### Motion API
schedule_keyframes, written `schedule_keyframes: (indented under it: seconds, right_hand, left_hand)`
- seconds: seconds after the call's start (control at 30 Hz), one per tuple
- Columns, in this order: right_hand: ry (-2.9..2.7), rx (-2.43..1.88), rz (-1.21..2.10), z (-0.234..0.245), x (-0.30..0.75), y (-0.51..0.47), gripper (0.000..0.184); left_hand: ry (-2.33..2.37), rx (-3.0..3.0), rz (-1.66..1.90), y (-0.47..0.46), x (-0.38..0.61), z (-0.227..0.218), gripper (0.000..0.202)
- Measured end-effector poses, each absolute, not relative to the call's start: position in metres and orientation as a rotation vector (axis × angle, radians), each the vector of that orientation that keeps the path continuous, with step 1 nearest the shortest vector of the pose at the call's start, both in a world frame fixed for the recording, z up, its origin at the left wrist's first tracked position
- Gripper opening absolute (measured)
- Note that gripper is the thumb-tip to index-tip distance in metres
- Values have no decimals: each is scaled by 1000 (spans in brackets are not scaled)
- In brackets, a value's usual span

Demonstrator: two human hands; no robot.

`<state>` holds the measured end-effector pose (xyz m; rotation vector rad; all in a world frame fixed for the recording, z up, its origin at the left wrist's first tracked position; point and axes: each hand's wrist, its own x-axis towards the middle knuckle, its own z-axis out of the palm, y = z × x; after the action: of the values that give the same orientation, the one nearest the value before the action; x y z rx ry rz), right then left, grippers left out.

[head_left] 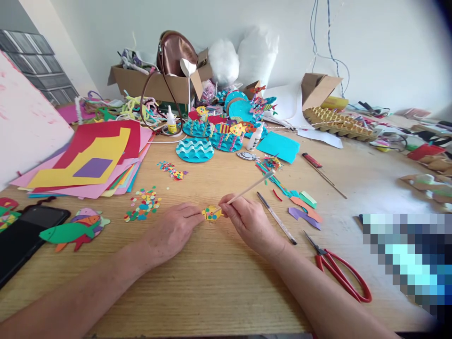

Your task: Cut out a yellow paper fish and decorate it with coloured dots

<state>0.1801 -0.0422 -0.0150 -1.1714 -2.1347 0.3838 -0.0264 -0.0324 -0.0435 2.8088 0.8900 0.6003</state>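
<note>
A small yellow paper fish with colored dots lies on the wooden table between my hands. My left hand presses its fingertips together at the fish's left end and holds it down. In my right hand is a thin pale stick, slanting up to the right; its lower tip meets the fish. Loose colored paper dots are scattered beyond my left hand. Just right of my right hand lies a pen, and farther right are red-handled scissors.
Stacked colored paper and a black phone beside paper fish are at left. Blue wave decorations, glue bottles and a cardboard box stand at the back. Paper scraps lie at right.
</note>
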Motion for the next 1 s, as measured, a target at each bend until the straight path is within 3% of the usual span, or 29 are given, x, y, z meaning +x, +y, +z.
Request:
schedule_keyframes:
  seconds: [1.0]
  right_hand:
    - [-2042, -1246, 464, -16, 181, -41, 19]
  left_hand:
    - [904, 2848, 597, -35, -21, -36, 30]
